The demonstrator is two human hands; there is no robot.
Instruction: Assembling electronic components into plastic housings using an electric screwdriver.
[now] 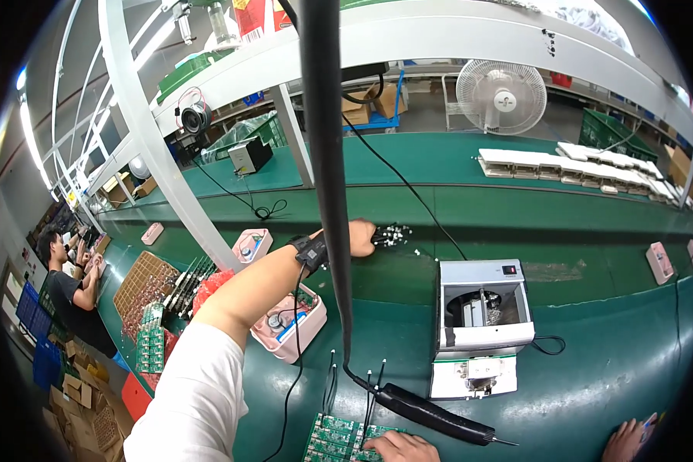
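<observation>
My left arm, in a white sleeve with a black band at the wrist, stretches forward across the green bench. My left hand [361, 238] is closed at the near end of a bundle of thin black cables with white connectors [393, 234]; its fingertips are partly hidden. At the lower edge my right hand [402, 446], cut off by the picture, has its curled fingers on a green circuit board panel [333, 437]. Several black cables with white tips [370, 385] stand up from that panel. Right beside it lies a black-handled tool [435, 414] with a thin metal tip.
A silver machine [485, 308] with a round drum stands right of centre. Pink bins [304, 346] hold small parts. A thick black pole [325, 154] crosses the view. Another person's hand [627, 440] is at lower right; a person [77, 289] works far left.
</observation>
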